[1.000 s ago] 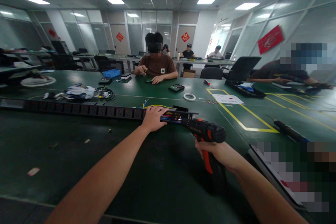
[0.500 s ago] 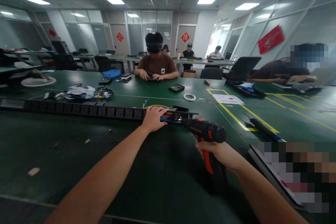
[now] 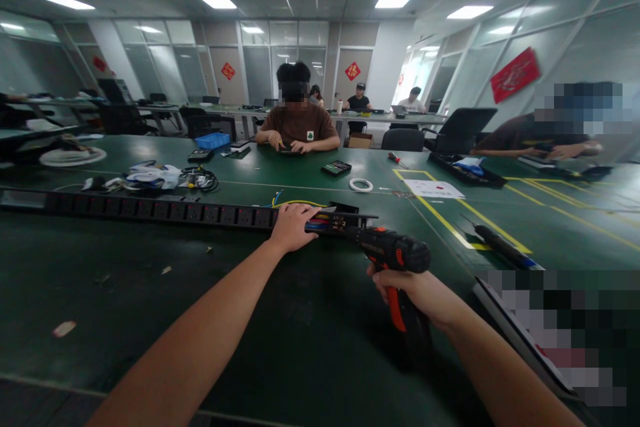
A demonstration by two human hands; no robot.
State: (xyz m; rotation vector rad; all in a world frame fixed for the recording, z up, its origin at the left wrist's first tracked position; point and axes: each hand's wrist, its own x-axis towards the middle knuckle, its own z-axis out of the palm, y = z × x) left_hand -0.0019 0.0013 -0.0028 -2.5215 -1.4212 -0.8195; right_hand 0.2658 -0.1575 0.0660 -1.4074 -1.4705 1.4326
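Observation:
A long black power strip [image 3: 150,209] lies across the green table [image 3: 125,293], its right end open with coloured wires [image 3: 295,202] showing. My left hand [image 3: 291,225] rests closed over that open end, pressing it down. My right hand [image 3: 415,290] is wrapped round the grip of a black and orange cordless drill [image 3: 395,255]. The drill's bit points left into the strip's end [image 3: 340,221], right beside my left fingers.
A person in a brown shirt [image 3: 299,127] sits opposite, hands on a small part. Another person [image 3: 540,137] works at the right. A white tape roll [image 3: 361,184], a paper sheet [image 3: 434,189], a black screwdriver [image 3: 503,248], cables [image 3: 150,177] and a blue bin [image 3: 213,140] lie around.
My hands and the drill have held still. The black screwdriver at the right has shifted left along the table. The person opposite has brought both hands together.

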